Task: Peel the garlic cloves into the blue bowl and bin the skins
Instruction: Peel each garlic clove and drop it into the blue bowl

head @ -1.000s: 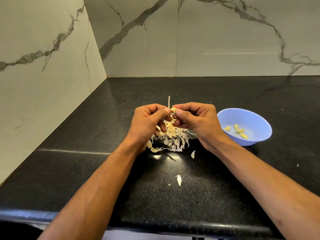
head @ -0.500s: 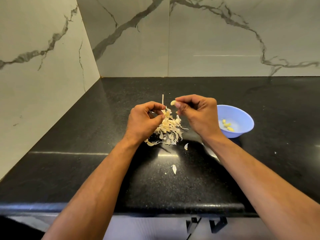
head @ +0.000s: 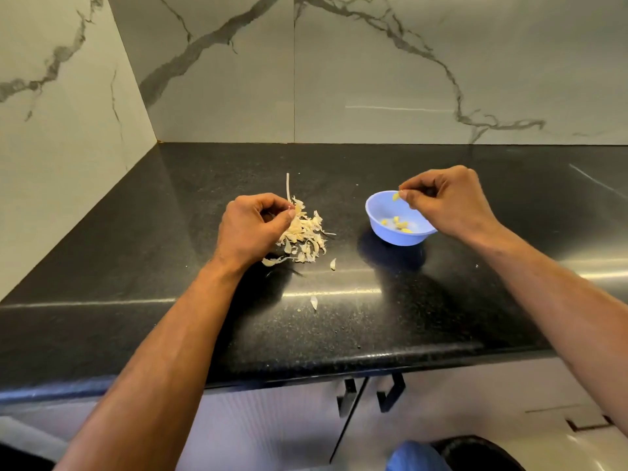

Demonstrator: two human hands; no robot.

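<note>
While over blue bowl point(head: 378, 212): pinched clove point(head: 396, 196)

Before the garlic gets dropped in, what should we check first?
1. Peeled clove pinched in the right hand: ok.
2. Clove over the blue bowl, not the counter: ok.
3. Bowl upright, with cloves already inside: ok.
4. Clove fully free of skin: cannot tell.
5. Left hand clear of the bowl, at the skin pile: ok.
6. Skins binned: not ok, still heaped on the counter.
</note>
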